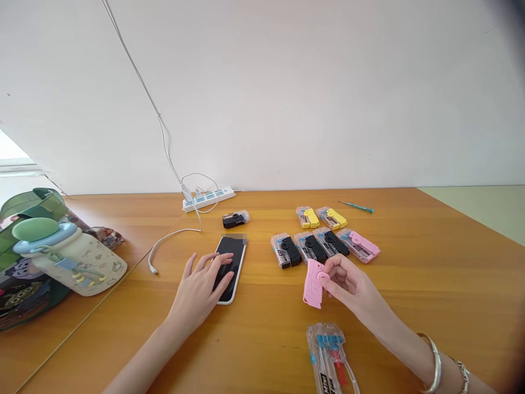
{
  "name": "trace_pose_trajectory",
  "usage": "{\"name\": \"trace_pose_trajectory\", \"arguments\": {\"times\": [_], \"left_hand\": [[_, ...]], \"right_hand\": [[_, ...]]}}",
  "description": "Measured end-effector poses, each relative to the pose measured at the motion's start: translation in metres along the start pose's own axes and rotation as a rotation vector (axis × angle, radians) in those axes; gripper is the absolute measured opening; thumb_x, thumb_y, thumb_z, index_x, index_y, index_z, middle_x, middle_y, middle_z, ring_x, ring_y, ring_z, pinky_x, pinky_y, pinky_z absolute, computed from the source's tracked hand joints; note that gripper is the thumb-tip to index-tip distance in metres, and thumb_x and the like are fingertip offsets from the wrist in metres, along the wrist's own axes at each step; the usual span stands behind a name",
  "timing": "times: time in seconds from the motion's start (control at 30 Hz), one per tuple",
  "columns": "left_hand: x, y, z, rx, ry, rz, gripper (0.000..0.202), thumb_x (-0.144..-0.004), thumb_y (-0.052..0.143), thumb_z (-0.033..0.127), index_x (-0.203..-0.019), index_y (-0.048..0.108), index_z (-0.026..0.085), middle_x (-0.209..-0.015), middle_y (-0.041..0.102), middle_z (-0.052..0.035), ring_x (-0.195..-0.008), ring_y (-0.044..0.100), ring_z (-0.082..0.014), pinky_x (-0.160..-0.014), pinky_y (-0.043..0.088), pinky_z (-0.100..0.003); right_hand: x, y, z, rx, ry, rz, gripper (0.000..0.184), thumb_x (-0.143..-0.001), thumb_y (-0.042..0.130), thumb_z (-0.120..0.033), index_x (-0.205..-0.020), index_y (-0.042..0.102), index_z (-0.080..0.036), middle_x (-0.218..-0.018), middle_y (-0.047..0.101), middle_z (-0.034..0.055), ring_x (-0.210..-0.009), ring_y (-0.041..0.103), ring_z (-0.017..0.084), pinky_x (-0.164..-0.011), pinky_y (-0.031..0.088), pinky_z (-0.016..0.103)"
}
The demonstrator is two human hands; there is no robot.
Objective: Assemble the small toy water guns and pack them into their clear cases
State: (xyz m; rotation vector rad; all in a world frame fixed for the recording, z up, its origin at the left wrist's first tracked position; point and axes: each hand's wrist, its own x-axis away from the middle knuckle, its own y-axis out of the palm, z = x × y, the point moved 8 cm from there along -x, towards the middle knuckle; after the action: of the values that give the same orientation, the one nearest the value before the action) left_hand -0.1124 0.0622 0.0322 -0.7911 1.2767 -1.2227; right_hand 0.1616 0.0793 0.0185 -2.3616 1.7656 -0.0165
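Observation:
My left hand [205, 279] lies with fingers spread on a dark-screened phone [235, 269] in a white case. Between thumb and fingers, my right hand [348, 284] pinches a pink plastic cover piece [313, 284] with a round boss, held above the table. Below it lies a clear plastic body [328, 355] with blue and red parts inside. Behind the right hand sit several clear-bodied pieces with black covers [290, 251], and one with a pink cover [360, 245]. Two with yellow covers [308, 217] lie farther back.
A teal screwdriver [356, 207] lies at the back right. Another black-covered piece [235, 219] is behind the phone. A white power strip [209, 199] stands by the wall, its white cable [172, 235] trailing forward. At left, a cream bottle [94, 262] leans against a green bag [36, 295].

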Motion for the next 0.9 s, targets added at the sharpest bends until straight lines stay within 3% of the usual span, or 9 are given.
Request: {"name": "trace_pose_trajectory", "arguments": {"times": [0.17,0.3,0.4,0.6,0.9], "left_hand": [[-0.001,-0.004,-0.002,0.049,-0.013,0.013,0.024,-0.091,0.037,0.036,-0.11,0.049,0.028,-0.119,0.063,-0.0004,-0.118,0.047,-0.0243,-0.106,0.022,-0.052],[0.0,-0.009,0.009,0.166,-0.026,0.018,0.026,-0.091,0.036,0.035,-0.114,0.048,0.028,-0.119,0.06,-0.0013,-0.118,0.045,-0.0249,-0.099,0.034,-0.047],[-0.003,-0.012,0.036,0.308,-0.002,-0.018,0.026,-0.092,0.034,0.031,-0.113,0.049,0.029,-0.119,0.057,-0.0022,-0.115,0.046,-0.0231,-0.093,0.042,-0.041],[-0.01,-0.002,0.12,0.56,0.267,-0.174,0.022,-0.089,0.045,0.026,-0.109,0.053,0.027,-0.113,0.059,-0.0025,-0.111,0.05,-0.0208,-0.097,0.039,-0.037],[-0.031,0.027,0.146,0.963,0.205,-0.219,0.017,-0.091,0.044,0.033,-0.102,0.05,0.021,-0.102,0.062,-0.0047,-0.096,0.057,-0.0179,-0.087,0.043,-0.03]], "right_hand": [[0.001,0.003,-0.002,0.032,-0.01,-0.009,0.016,-0.084,0.054,-0.037,-0.081,0.046,-0.023,-0.074,0.057,-0.0014,-0.069,0.055,0.014,-0.063,0.044,0.026],[0.002,0.005,-0.002,0.034,-0.008,-0.015,0.016,-0.084,0.054,-0.037,-0.081,0.046,-0.023,-0.073,0.057,-0.0018,-0.068,0.055,0.014,-0.062,0.045,0.027],[0.003,0.007,-0.001,0.044,-0.007,-0.029,0.017,-0.086,0.052,-0.038,-0.081,0.046,-0.023,-0.073,0.056,-0.0018,-0.069,0.055,0.014,-0.063,0.045,0.026],[0.006,0.008,-0.008,0.094,-0.078,-0.021,0.016,-0.087,0.051,-0.037,-0.081,0.047,-0.023,-0.075,0.054,-0.0016,-0.069,0.054,0.014,-0.066,0.046,0.027],[0.011,0.01,-0.019,0.139,-0.163,0.002,0.011,-0.088,0.048,-0.031,-0.081,0.048,-0.023,-0.074,0.053,-0.0012,-0.069,0.054,0.015,-0.065,0.046,0.028]]}}
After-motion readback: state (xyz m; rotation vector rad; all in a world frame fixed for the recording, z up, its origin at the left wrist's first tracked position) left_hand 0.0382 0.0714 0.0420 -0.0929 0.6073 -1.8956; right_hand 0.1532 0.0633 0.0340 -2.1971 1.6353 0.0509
